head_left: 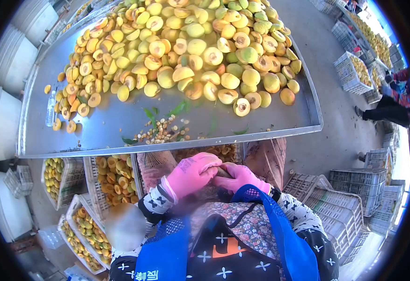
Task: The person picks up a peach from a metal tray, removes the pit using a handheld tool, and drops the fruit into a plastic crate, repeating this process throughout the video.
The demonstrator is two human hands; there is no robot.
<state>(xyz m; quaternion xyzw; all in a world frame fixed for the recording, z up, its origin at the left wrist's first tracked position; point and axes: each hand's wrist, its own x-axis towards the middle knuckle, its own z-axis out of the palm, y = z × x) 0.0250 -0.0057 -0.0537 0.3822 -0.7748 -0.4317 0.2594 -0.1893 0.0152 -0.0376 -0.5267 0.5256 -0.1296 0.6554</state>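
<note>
Both hands wear pink gloves and are together over my lap, just below the near edge of the metal table (pixel 280 112). My left hand (pixel 192 174) is closed, its fingers curled toward the other hand. Beside it, my right hand (pixel 243 178) is closed too, with the fingertips meeting the left ones. A dull brownish thing shows between them, mostly covered by the gloves; I cannot tell what it is. Halved yellow fruit (pixel 213 55), several with pits showing, is heaped on the table beyond. Nearer me lie a small pile of pits (pixel 164 132) and green leaves (pixel 179 107).
A clear plastic bottle (pixel 51 109) lies at the table's left side. Below left stand crates of fruit halves (pixel 90 180), with another crate under the table edge. Stacked grey crates (pixel 332 206) are at my right. Farther right, a person (pixel 390 110) is near more filled crates.
</note>
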